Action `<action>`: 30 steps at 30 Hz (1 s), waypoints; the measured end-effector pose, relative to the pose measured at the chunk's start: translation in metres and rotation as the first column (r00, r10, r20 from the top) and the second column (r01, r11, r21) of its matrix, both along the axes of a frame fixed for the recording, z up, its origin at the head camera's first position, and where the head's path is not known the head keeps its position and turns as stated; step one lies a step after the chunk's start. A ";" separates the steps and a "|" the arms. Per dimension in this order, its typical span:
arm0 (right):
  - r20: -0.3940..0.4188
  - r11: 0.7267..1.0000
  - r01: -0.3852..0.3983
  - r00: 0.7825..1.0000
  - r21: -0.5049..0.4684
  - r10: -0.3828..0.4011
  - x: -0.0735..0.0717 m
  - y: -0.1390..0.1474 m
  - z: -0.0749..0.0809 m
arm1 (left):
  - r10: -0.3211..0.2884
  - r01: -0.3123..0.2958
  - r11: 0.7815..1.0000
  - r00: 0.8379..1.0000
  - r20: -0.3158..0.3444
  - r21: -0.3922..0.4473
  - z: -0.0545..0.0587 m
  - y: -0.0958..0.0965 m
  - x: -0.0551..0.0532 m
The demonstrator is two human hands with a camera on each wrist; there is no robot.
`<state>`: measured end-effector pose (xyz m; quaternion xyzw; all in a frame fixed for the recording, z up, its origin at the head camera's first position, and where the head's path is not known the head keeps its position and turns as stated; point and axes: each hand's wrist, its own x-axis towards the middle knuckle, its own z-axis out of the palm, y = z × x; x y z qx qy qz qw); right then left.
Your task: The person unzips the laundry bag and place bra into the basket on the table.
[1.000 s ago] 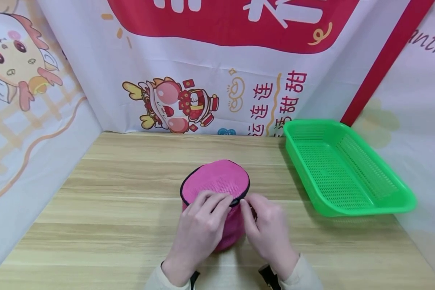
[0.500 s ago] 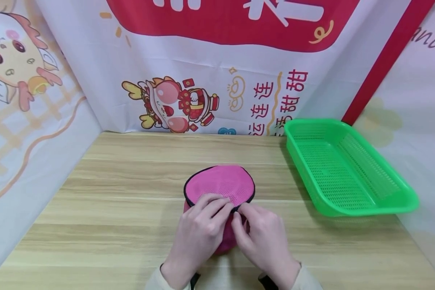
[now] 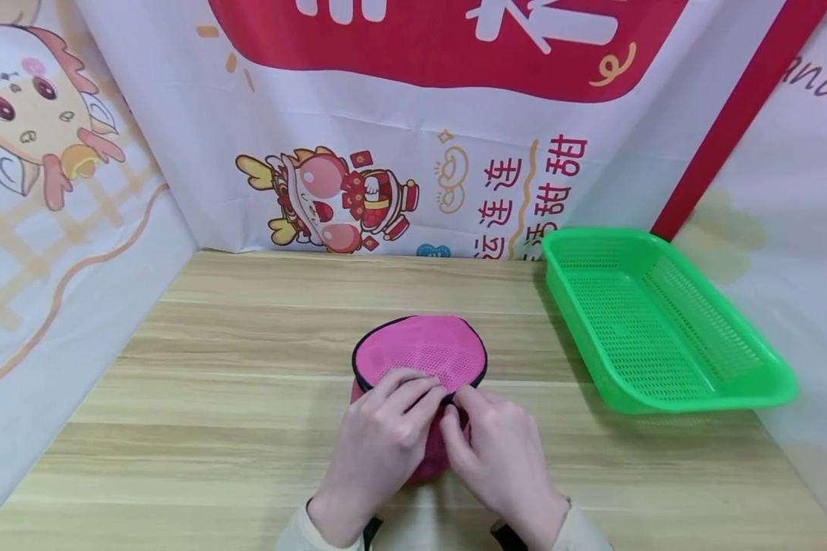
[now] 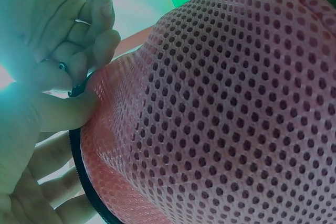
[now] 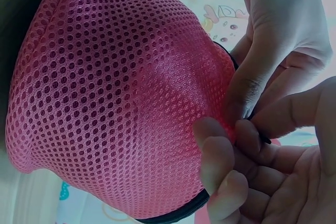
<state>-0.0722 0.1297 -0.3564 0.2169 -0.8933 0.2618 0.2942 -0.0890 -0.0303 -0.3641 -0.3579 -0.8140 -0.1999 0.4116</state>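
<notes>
A round pink mesh bag [image 3: 423,348] with a black zipper round its top stands on the table in the head view. My left hand [image 3: 386,432] grips the front of the rim, thumb on the mesh side and fingers over the lid. Right beside it, my right hand [image 3: 503,448] pinches the zipper edge between thumb and index finger. In the right wrist view a small dark piece [image 5: 266,140] shows at those fingertips. The zipper band [image 4: 77,153] curves past my left thumb in the left wrist view. My hands hide the front of the rim.
A green plastic basket [image 3: 634,329] with perforated sides sits at the right of the wooden table [image 3: 200,398]. Printed cloth [image 3: 386,107] hangs behind the table and along both sides.
Compared with a second ago, my right hand is farther left, close against my left fingers. The bag's top has shifted slightly right and nearer. Little differs over the last half second.
</notes>
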 end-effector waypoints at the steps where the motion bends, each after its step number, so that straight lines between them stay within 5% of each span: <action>1: 0.003 1.000 0.000 1.000 0.000 0.000 0.000 0.000 0.000 | 0.001 -0.001 1.000 1.000 -0.001 0.001 0.000 0.000 0.000; 30: -0.059 0.996 -0.064 0.996 -0.057 0.060 -0.009 0.002 -0.006 | 0.005 -0.005 1.000 1.000 0.019 0.017 -0.003 0.000 0.000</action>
